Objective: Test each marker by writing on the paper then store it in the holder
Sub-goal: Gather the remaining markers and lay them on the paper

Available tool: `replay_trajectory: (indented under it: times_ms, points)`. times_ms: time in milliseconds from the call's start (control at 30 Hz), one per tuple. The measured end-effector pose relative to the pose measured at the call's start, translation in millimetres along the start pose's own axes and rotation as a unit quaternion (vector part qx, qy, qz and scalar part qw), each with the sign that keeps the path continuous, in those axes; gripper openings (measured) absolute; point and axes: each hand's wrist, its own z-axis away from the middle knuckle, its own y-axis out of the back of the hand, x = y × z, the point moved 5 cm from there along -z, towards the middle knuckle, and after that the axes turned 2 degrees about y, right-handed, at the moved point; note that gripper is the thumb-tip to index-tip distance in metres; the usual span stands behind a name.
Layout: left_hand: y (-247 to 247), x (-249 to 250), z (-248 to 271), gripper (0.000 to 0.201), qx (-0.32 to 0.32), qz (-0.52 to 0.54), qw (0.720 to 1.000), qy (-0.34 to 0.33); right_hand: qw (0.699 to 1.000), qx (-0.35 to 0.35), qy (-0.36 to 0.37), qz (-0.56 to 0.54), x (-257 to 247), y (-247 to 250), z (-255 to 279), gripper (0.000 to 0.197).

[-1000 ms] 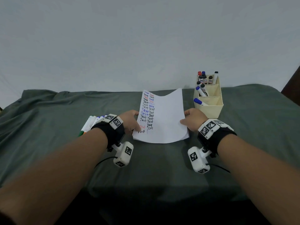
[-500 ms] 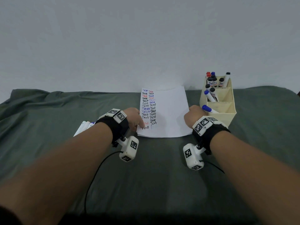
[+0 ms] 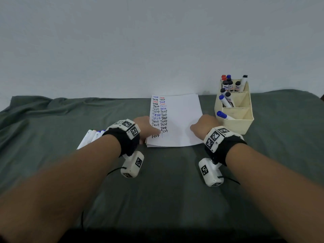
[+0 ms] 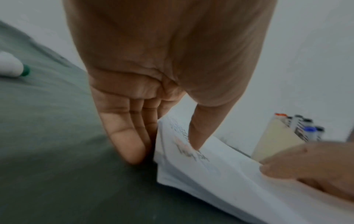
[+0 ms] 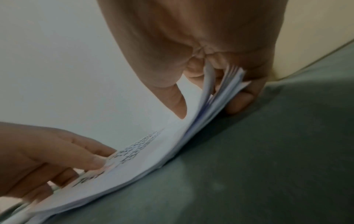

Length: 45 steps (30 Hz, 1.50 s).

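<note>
both hands are on the paper point(image 3: 177, 120), a thin stack lying just left of the holder point(image 3: 234, 118). the left hand point(image 3: 146, 128) lays its thumb on the written corner, its straight fingers down beside the stack's left edge. the right hand point(image 3: 203, 127) pinches the stack's right edge, thumb above and fingers under, so the sheets fan apart. likely risk: the loose sheets slide or buckle on the soft cloth point(image 3: 166, 190) and the top sheet creases; the right hand is close enough to nudge the holder. untested markers point(image 3: 92, 137) lie well left of the paper, behind the left wrist. the cloth is grey-green and rumpled; a plain pale wall point(image 3: 157, 46) stands just behind the holder.
</note>
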Motion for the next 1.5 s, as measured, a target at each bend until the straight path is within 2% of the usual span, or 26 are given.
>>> replay_trajectory:
  times_ms: [100,133,200,333,433,500,600,700,767,867,933,1033,1133,1500]
  points:
    - [-1.9,-2.1,5.0,0.098,0.078,-0.101,0.991,-0.036,0.999,0.017,0.035,0.018,6.3,1.9,16.2,0.023]
    - [-4.5,-2.6,8.4,0.105,0.104,-0.115,0.987,-0.046,0.999,0.022,0.042,0.003,11.5,2.3,20.7,0.026]
    - [-15.2,-1.7,14.6,0.106,0.132,-0.155,0.976,-0.078,0.997,0.041,0.044,-0.046,24.4,4.5,30.8,0.029]
    - [-50.1,-9.9,21.6,0.110,0.047,-0.226,0.970,-0.073,0.976,0.136,0.022,-0.170,55.2,14.4,49.4,0.036]
    - [-63.9,-14.8,23.0,0.112,0.010,-0.264,0.963,-0.055,0.937,0.214,-0.029,-0.275,76.0,24.1,60.7,0.020]
    - [-65.6,-14.2,22.7,0.115,0.005,-0.273,0.961,-0.050,0.910,0.262,-0.063,-0.315,86.6,29.5,63.8,0.037]
    - [-68.1,-16.0,22.1,0.117,0.002,-0.276,0.960,-0.043,0.895,0.316,-0.104,-0.297,93.9,33.9,65.7,0.069]
    - [-69.8,-17.7,21.4,0.117,0.001,-0.276,0.960,-0.041,0.880,0.347,-0.127,-0.297,95.5,32.1,62.1,0.090]
    - [-69.6,-17.0,20.9,0.118,0.000,-0.274,0.961,-0.040,0.874,0.346,-0.135,-0.312,96.9,29.8,54.2,0.105]
    - [-69.7,-16.1,22.0,0.119,-0.004,-0.277,0.960,-0.037,0.880,0.294,-0.135,-0.348,97.1,24.4,36.4,0.122]
    - [-69.6,-15.7,22.8,0.117,-0.006,-0.281,0.959,-0.036,0.879,0.282,-0.133,-0.362,96.5,23.6,26.3,0.117]
    - [-68.4,-15.3,24.1,0.115,-0.009,-0.284,0.958,-0.033,0.868,0.301,-0.138,-0.369,96.8,26.4,19.1,0.095]
    - [-69.1,-13.8,25.9,0.114,-0.015,-0.285,0.958,-0.031,0.874,0.289,-0.126,-0.370,96.1,28.3,10.6,0.082]
    - [-70.4,-12.4,27.4,0.115,-0.019,-0.280,0.960,-0.019,0.915,0.216,-0.091,-0.329,74.6,31.7,-35.9,0.089]
